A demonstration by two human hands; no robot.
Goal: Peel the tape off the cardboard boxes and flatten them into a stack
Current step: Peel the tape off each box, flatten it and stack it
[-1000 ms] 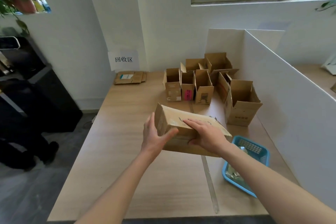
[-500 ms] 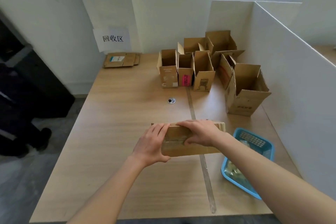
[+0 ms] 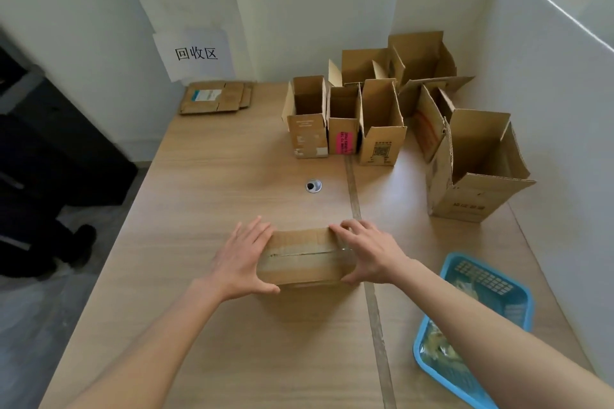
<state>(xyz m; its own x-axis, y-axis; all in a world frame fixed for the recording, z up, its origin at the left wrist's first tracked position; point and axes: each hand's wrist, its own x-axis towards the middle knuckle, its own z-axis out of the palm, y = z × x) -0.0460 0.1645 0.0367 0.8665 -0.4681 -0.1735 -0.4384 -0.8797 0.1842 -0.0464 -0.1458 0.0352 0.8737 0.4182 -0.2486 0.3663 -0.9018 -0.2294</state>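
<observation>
Our fingers (image 3: pixel 257 231) lie fairly straight over the ends of the taped box (image 3: pixel 300 256): the left hand (image 3: pixel 241 259) clasps its left end, thumb hooked under the near edge, and the right hand (image 3: pixel 367 252) does likewise at the right end. The box sits on the desk (image 3: pixel 199 196) between our hands, clear tape (image 3: pixel 299 254) running along its top seam. We judge the peeling step is just starting; next we need 1 fingertip to lift a tape end while the other hand steadies the box. Beyond stand the open boxes (image 3: pixel 378 123), and the flattened stack (image 3: pixel 216 98) waits far left.
</observation>
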